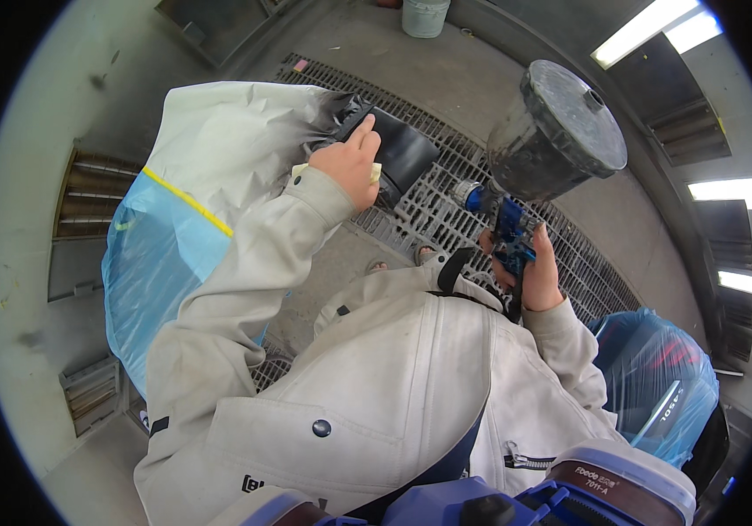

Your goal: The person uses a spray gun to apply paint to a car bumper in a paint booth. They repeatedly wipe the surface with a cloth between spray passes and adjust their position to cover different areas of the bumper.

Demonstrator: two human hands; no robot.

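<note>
My left hand (352, 168) reaches to a glossy black painted part (404, 151), two fingers stretched along its edge. A pale yellow folded cloth (376, 173) pokes out from under this hand, which seems to hold it against the palm. White masking paper (223, 118), darkened with black overspray, wraps round the part. My right hand (541, 273) is closed round the handle of a blue spray gun (509, 219), with its nozzle toward the left. On top of the gun sits a large, dark, lidded paint cup (538, 145), tilted to the right.
Blue plastic film (152, 254), joined by a yellow tape strip (188, 202), hangs at my left. A film-covered object (661, 381) stands close by my right elbow. Metal floor grating (446, 206) runs beneath my hands. A pale bucket (425, 17) stands at the far side.
</note>
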